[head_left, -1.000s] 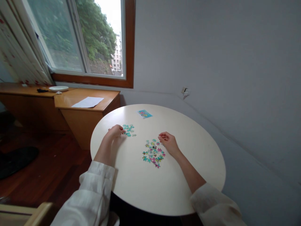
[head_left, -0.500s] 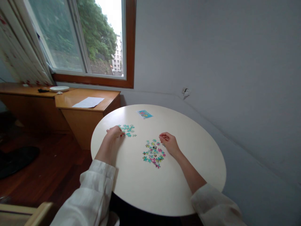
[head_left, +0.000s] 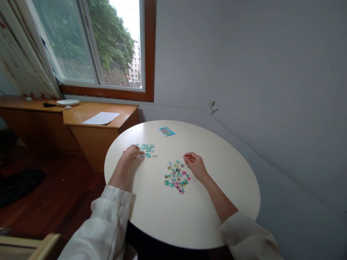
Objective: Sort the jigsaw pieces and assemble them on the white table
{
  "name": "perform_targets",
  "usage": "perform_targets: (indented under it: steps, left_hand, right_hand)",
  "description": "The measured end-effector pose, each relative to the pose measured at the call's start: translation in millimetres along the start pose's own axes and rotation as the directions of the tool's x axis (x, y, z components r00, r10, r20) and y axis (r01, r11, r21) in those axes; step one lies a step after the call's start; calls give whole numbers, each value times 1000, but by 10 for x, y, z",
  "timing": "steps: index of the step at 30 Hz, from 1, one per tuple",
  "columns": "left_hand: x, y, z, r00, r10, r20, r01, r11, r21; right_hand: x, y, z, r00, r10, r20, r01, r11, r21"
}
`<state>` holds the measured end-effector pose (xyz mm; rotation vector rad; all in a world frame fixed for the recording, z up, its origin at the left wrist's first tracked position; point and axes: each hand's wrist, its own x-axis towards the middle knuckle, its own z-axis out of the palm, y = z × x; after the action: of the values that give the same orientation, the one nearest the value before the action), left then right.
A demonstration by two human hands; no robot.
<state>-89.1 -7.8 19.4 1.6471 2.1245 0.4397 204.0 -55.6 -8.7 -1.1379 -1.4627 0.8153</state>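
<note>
My left hand (head_left: 132, 151) rests at the left edge of a group of teal jigsaw puzzle pieces (head_left: 148, 148). Its fingers are bent and drawn together over a teal piece at the fingertips. To the right of a second, multicoloured pile of puzzle pieces (head_left: 177, 177), my right hand (head_left: 194, 164) hovers with curled fingers and thumb pressed together. Whatever those fingertips may hold is too small to make out. Pink, yellow and teal pieces lie loosely in that pile. Toward the far edge lies a small blue picture card (head_left: 167, 131).
Both piles lie on a round white table (head_left: 217, 206). Beyond its left side is a wooden desk (head_left: 127, 112) with a sheet of paper (head_left: 101, 118) and a white plate (head_left: 68, 103). A wall with a socket (head_left: 213, 105) borders the right. A chair part (head_left: 45, 247) shows at lower left.
The left fingers have shifted very slightly at the teal pieces. My right hand keeps its place and pose, and both piles look the same.
</note>
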Motion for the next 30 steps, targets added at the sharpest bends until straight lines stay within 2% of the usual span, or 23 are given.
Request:
perform_targets:
  steps: [2, 5, 7, 9, 12, 16, 20, 25, 30]
  left_hand:
    - [11, -3, -26, 992, -24, -122, 20, 999, -33]
    - [60, -14, -66, 943, -94, -320, 78, 995, -64]
    - [104, -17, -56, 921, -105, -374, 85, 994, -71]
    - [144, -9, -4, 940, -66, -335, 57, 998, -36]
    - [179, 8, 130, 979, 3, -206, 12, 997, 74]
    - [142, -20, 310, 986, 53, -155, -21, 979, 205]
    - [-2, -42, 429, 991, 127, -33, -110, 941, 320]
    - [-125, 55, 504, 976, 220, -6, -202, 910, 362]
    - [-57, 113, 538, 964, 264, -32, -233, 896, 378]
  right_hand:
    - [4, 9, 0, 1000, -2, -4, 2, 1000, -3]
    - [5, 18, -1, 1000, -4, -4, 4, 1000, -3]
    - [4, 22, -3, 1000, -9, -10, 9, 1000, -1]
    - [6, 25, -6, 1000, -15, -24, 16, 1000, 3]
    - [11, 25, -10, 999, -15, -39, 15, 1000, 11]
    - [17, 22, -13, 999, -1, -36, 2, 1000, 5]
    - [20, 24, -15, 999, -23, -40, 22, 1000, -9]
    - [27, 37, -22, 999, -28, -44, 27, 1000, -16]
    - [25, 44, -31, 999, -31, -26, 30, 999, -38]
